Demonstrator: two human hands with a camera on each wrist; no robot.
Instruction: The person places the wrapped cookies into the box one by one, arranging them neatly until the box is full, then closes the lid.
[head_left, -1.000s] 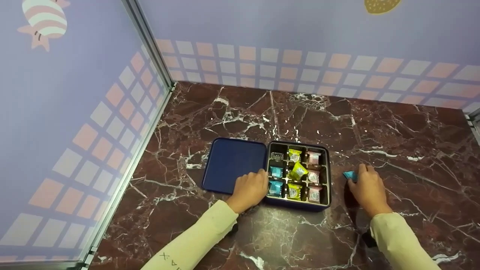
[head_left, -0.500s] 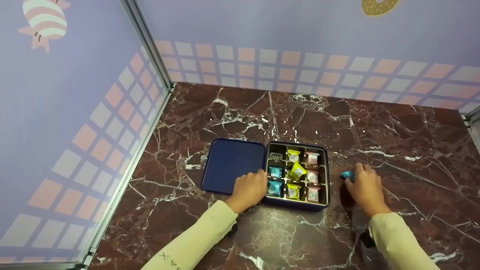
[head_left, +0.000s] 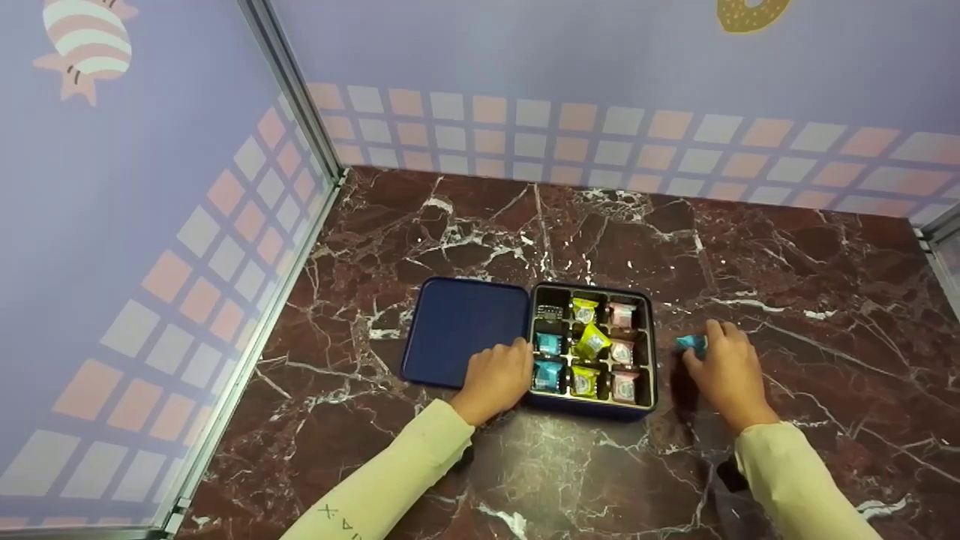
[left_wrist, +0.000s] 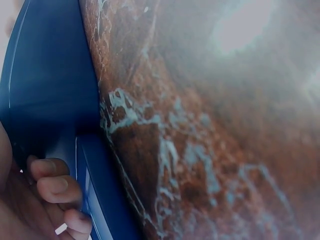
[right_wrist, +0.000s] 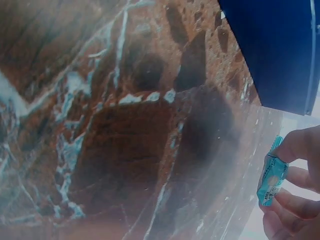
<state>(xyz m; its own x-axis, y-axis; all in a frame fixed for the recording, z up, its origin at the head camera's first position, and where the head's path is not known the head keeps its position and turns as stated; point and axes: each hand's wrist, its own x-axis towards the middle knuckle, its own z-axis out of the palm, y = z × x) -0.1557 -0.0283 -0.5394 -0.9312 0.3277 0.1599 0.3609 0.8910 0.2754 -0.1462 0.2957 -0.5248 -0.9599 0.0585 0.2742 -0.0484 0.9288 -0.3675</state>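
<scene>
My right hand (head_left: 729,375) pinches a blue-wrapped candy (right_wrist: 272,177) between thumb and fingers, to the right of a dark blue tin (head_left: 592,412). My left hand (head_left: 495,379) holds the tin's left edge, where it meets the lid (head_left: 469,330). In the left wrist view, its curled fingers (left_wrist: 57,187) lie against the blue metal. The tin's divided insert carries blue candies (head_left: 548,375) on the left, yellow candies (head_left: 585,381) down the middle and pink candies (head_left: 624,386) on the right. One yellow candy (head_left: 592,342) sits tilted and higher in the centre.
The back left compartment holds a dark patterned piece (head_left: 550,312). Everything stands on a glossy red-brown marbled table (head_left: 600,240). A lilac panel (head_left: 187,247) borders the table on the left, and another panel (head_left: 585,45) closes off the back.
My right hand has shifted slightly left and away from me with the blue-wrapped candy, a little closer to the tin. The left hand keeps its place on the tin's edge.
</scene>
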